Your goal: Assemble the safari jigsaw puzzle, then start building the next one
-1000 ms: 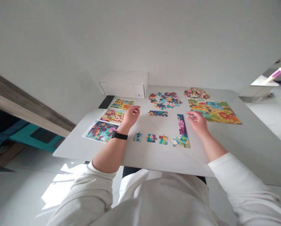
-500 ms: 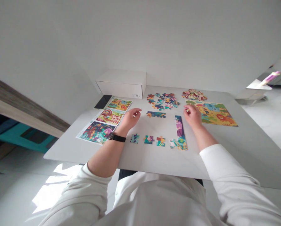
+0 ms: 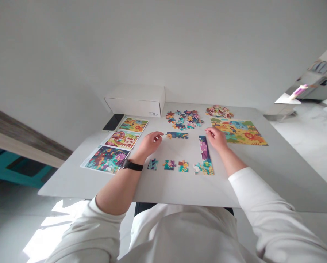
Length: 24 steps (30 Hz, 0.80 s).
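Note:
My left hand (image 3: 152, 143) hovers at the left end of a short strip of joined puzzle pieces (image 3: 177, 135), fingers loosely bent and apart, with nothing visible in them. On the other side, my right hand (image 3: 217, 138) is beside the top of an L-shaped joined section (image 3: 204, 150), purple above and teal with flowers below. Its fingers are slightly curled and appear empty. Along the near side lie three separate pieces: a teal leafy one (image 3: 153, 164), one with purple (image 3: 169, 165) and one with orange leaves (image 3: 183, 166). Behind the strip is a loose heap of dark, colourful pieces (image 3: 190, 117).
A sheet with three printed pictures (image 3: 106, 157) lies at left, below a phone (image 3: 113, 122). A white box (image 3: 136, 104) stands against the wall. At right are a finished-looking yellow animal puzzle (image 3: 242, 132) and a second pile of pieces (image 3: 219, 111).
The view has shifted slightly, so the table items appear further left. My left hand is closer to the joined strip; my right hand stays beside the L-shaped section.

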{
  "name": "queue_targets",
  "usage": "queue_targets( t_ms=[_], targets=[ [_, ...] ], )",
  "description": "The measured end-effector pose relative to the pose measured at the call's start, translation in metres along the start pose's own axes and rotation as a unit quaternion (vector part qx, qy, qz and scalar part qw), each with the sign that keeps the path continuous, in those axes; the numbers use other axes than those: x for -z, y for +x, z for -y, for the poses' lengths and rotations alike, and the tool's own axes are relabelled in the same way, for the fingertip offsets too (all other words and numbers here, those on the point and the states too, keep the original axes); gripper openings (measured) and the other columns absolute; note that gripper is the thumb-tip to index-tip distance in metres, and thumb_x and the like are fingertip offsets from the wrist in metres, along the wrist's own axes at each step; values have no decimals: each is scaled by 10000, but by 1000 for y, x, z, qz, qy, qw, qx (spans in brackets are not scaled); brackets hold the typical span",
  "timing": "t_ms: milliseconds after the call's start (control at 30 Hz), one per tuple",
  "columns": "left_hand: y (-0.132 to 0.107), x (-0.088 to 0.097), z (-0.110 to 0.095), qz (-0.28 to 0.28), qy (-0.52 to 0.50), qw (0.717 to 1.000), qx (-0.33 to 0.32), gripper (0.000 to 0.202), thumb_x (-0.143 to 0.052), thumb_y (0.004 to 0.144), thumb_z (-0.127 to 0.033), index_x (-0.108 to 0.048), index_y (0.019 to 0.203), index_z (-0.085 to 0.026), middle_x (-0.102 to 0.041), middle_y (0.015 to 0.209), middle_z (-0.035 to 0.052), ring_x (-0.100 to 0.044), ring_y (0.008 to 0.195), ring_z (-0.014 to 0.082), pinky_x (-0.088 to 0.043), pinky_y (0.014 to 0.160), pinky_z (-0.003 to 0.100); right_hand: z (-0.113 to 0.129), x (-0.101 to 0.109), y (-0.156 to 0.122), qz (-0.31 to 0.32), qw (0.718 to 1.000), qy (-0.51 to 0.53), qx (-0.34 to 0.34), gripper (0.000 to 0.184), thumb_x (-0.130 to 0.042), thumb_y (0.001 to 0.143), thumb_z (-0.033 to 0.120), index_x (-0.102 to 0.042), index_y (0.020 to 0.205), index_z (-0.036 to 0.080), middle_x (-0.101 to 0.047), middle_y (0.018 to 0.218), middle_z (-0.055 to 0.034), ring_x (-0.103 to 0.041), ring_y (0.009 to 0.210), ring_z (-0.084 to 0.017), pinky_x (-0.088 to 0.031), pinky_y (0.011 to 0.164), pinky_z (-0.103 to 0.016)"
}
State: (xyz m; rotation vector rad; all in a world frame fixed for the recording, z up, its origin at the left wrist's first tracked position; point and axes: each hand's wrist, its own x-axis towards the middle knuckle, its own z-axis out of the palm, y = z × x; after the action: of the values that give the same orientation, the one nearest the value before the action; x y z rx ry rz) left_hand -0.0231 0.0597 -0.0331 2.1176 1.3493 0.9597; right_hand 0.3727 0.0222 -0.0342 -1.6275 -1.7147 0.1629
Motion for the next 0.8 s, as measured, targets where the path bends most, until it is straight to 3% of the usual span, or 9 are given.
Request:
queue_targets(
  t_ms=[267,433,800],
  targets=[
    [0,0,0,3,-10,1000,-14,313,-585,962,-298,-807,1168,-214,-804,1006,66,-705,826,185,-568,823,308,-5,1,55,-38,998,-25,-47,326,-561,979,378,-801,1121,209,-828,1175,-154,-761,1058,-314,-601,1006,-475],
    [-1,0,-2,5,-7,1000,-16,313,-576,978,-310,-805,1172,-220,-811,1028,70,-712,827,191,-577,813,315,-6,-4,105,-12,994,-87,-70,273,-615,940,285,-812,1107,196,-833,1187,-152,-760,1112,-335,-577,1059,-489],
    [-2,-2,-9,15,-23,999,-26,292,-562,1007,-279,-796,1172,-222,-811,1079,75,-709,797,177,-576,760,304,5,-65,185,117,972,-198,-46,311,-678,999,331,-814,1243,196,-802,1312,-173,-731,1235,-341,-542,1096,-455]
  ],
)
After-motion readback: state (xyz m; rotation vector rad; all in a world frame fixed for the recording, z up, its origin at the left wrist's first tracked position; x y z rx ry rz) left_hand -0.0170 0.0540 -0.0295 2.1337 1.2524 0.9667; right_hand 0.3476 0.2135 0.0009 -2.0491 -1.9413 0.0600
